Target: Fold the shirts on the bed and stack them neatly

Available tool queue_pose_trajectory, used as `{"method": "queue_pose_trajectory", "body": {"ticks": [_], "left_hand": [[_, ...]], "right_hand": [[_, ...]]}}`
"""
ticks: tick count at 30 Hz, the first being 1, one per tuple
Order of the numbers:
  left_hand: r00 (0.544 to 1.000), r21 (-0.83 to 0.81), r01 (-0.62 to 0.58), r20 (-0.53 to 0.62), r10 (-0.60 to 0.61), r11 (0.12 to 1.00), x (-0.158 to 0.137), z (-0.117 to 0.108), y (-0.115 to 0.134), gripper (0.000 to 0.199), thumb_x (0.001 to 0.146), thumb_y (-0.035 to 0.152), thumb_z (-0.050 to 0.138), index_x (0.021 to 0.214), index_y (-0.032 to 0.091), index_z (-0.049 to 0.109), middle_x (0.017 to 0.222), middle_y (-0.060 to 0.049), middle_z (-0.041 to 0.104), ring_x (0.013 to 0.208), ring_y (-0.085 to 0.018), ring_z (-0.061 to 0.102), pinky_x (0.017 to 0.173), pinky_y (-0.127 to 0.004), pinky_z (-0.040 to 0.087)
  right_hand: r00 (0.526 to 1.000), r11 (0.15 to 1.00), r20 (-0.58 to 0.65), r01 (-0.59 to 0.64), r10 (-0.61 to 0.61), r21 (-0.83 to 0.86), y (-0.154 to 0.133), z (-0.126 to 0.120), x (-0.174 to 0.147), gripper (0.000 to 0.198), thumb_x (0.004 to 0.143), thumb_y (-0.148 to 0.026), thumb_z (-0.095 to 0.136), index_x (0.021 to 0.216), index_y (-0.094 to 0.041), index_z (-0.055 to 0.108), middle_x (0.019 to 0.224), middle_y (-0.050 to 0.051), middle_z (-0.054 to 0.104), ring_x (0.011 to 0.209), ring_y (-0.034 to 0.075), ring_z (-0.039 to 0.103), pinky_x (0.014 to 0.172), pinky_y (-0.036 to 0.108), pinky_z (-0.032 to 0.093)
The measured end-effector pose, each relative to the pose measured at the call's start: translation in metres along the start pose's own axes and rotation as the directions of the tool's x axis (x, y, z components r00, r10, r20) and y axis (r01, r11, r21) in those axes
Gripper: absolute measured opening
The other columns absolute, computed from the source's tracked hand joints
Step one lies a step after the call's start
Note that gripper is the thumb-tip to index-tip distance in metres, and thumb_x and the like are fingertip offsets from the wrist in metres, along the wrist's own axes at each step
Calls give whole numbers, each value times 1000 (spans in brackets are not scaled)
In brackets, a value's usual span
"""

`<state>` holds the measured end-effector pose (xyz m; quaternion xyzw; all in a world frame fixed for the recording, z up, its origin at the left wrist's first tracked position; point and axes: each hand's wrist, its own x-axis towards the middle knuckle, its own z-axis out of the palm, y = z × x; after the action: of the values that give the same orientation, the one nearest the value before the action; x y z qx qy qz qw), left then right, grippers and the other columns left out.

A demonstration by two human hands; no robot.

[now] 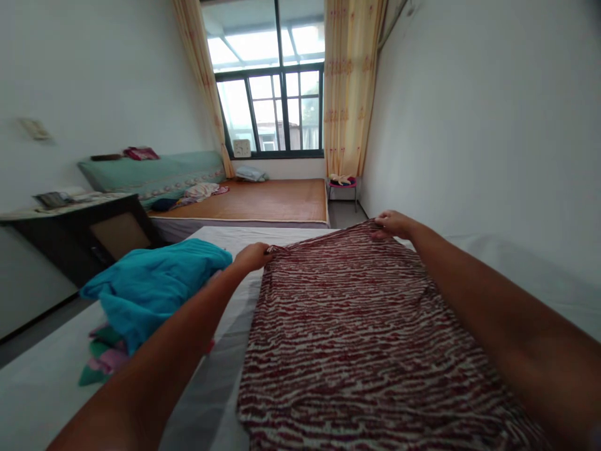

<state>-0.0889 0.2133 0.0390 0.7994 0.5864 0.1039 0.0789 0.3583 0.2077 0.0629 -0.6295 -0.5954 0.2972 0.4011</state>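
Beside bare sheet [204, 401], left fingers [261, 248] and right fingers [382, 219] grip edge of patterned cloth [347, 332].

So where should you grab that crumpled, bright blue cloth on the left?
Probably by the raised folds on top of the crumpled, bright blue cloth, pinched from above: it lies in a loose heap, with pink and green cloth showing at its near edge. The left hand is closer, but it would first have to let go of the maroon-and-white streaked cloth.
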Motion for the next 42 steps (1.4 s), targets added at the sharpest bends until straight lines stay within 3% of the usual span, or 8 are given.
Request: {"method": "queue_pose_trajectory", "body": {"ticks": [5, 14, 19, 22, 26, 31, 37, 42], "left_hand": [[981, -75, 169, -79, -175, 983, 46, -8, -3, 17, 74, 28, 56, 76, 18, 70, 52, -2, 62, 63, -18, 64, 58, -22, 41], [954, -307, 184, -171, -245, 934, 69, -5, -4, 37, 81, 26, 56, 113, 8, 63, 102, -15, 71, 98, -22, 65, 77, -27, 49], [986, -479, -152, -13, 166, 864, 1, -1, 18, 43, 81, 38, 61, 114, 10, 64, 113, -12, 68, 103, -22, 61, 87, -31, 48], [779, -610, -319, 267, 567, 725, -79, -8, 39, 41, 86, 47, 56, 109, 15, 67, 101, -7, 71, 92, -20, 63, 84, -30, 49], [551, -544, -473, 432, 714, 693, -183, -12, 67, 47, 73, 42, 73, 117, 26, 64, 115, -5, 64, 104, -22, 58, 93, -30, 44], [724, -351, -474, 366, 584, 808, -240, 0, 82, 50, 76, 13, 61, 122, 30, 55, 120, -3, 56, 108, -22, 54, 94, -31, 41], [674, -458, -465, 372, 639, 757, -244, -6, 66, 10, 82, 17, 55, 84, 21, 64, 94, -2, 61, 90, -17, 57, 81, -24, 42], [634, -548, -438, 374, 677, 713, -253, -6, 53, 14, 85, 22, 55, 91, 23, 68, 101, -4, 61, 93, -17, 57, 83, -25, 44]], "right_hand": [[989, 996, -148, -20, 6, -91, -18, 15, 26, 33, 82, -46, 61, 100, -19, 56, 75, 6, 67, 68, 21, 67, 58, 30, 53], [987, 970, -156, -4, -35, -242, -20, 61, 43, 50, 81, -33, 62, 124, -12, 48, 119, 16, 61, 108, 28, 58, 91, 39, 47], [992, 959, 79, 112, -94, -259, -17, 40, -15, 44, 76, -33, 67, 116, -16, 60, 118, 9, 64, 106, 24, 58, 94, 35, 44], [911, 935, 385, 257, -150, -243, -8, 2, -78, 35, 78, -47, 62, 100, -20, 68, 102, 4, 70, 97, 22, 60, 89, 33, 45], [842, 931, 539, 222, -32, -291, 14, -50, -168, 40, 77, -57, 60, 83, -18, 69, 81, 2, 68, 78, 20, 59, 73, 30, 45], [791, 953, 600, 76, 121, -293, 41, -102, -256, 37, 76, -53, 64, 89, -19, 70, 85, 3, 69, 80, 22, 62, 70, 30, 47], [876, 935, 470, 68, 112, -349, 63, -123, -324, 61, 66, -49, 74, 123, -32, 63, 129, 3, 60, 120, 32, 52, 97, 36, 43], [949, 925, 306, 45, 79, -378, 85, -101, -338, 56, 72, -57, 65, 117, -23, 66, 110, 7, 67, 99, 28, 60, 88, 36, 47]]}}
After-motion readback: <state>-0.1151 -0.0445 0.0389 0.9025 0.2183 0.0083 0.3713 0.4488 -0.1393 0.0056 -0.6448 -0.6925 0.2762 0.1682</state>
